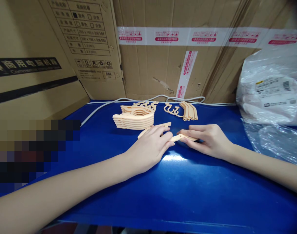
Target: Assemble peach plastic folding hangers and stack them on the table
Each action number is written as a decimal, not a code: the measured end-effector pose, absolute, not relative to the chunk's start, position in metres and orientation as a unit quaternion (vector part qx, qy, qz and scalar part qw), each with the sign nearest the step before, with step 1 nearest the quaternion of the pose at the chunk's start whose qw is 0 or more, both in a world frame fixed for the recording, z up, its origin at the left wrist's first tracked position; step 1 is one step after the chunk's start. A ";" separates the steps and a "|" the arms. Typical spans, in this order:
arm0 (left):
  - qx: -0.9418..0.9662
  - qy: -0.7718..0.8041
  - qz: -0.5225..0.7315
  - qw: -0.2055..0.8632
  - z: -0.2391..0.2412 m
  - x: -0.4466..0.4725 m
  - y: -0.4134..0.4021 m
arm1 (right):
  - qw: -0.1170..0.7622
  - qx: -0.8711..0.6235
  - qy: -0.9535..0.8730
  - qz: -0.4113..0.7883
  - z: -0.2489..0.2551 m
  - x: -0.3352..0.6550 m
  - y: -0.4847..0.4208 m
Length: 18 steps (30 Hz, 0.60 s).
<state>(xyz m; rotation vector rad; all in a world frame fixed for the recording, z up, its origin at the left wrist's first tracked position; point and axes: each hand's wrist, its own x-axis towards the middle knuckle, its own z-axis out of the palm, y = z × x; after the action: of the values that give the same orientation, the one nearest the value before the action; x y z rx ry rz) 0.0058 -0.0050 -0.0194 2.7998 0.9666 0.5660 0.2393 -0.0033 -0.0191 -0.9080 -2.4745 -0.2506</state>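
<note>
Between my two hands is a cream plastic hanger (177,138), partly covered by fingers. The fingers of my left hand (150,144) are closed on its left part, while my right hand (208,139) pinches its right part near a small round hole. A curved cream arm (166,124) sticks out beyond my left fingers; whether it joins the held piece I cannot tell. Just behind my left hand lies a neat stack of cream plastic hangers (133,122) with hooks at the back. Further right are several loose hanger arms (189,111) and cream hooks (171,110).
Cardboard boxes (150,65) wall off the back and left of the blue table (187,191). A white cable (106,101) runs along the back edge. At right sit clear plastic bags (272,94), one around a white labelled package. A blurred patch hides the left edge.
</note>
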 end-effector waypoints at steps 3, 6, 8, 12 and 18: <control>0.929 0.316 0.184 0.058 -0.019 0.006 -0.006 | 0.237 -0.329 -0.906 -0.124 -0.019 0.240 -0.005; 0.930 0.316 0.180 0.057 -0.018 0.006 -0.006 | 0.235 -0.324 -0.903 -0.157 -0.019 0.240 -0.006; 0.929 0.317 0.181 0.059 -0.018 0.006 -0.006 | 0.237 -0.320 -0.901 -0.174 -0.020 0.240 -0.006; 0.929 0.318 0.177 0.064 -0.018 0.006 -0.006 | 0.232 -0.316 -0.895 -0.211 -0.020 0.239 -0.007; 0.930 0.320 0.169 0.070 -0.016 0.006 -0.007 | 0.232 -0.319 -0.893 -0.218 -0.020 0.239 -0.006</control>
<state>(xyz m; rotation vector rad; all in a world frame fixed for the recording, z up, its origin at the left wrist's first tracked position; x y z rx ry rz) 0.0063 -0.0065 -0.0164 2.7977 0.9628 0.5101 0.2393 -0.0062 -0.0203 -0.8759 -2.4540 -0.5996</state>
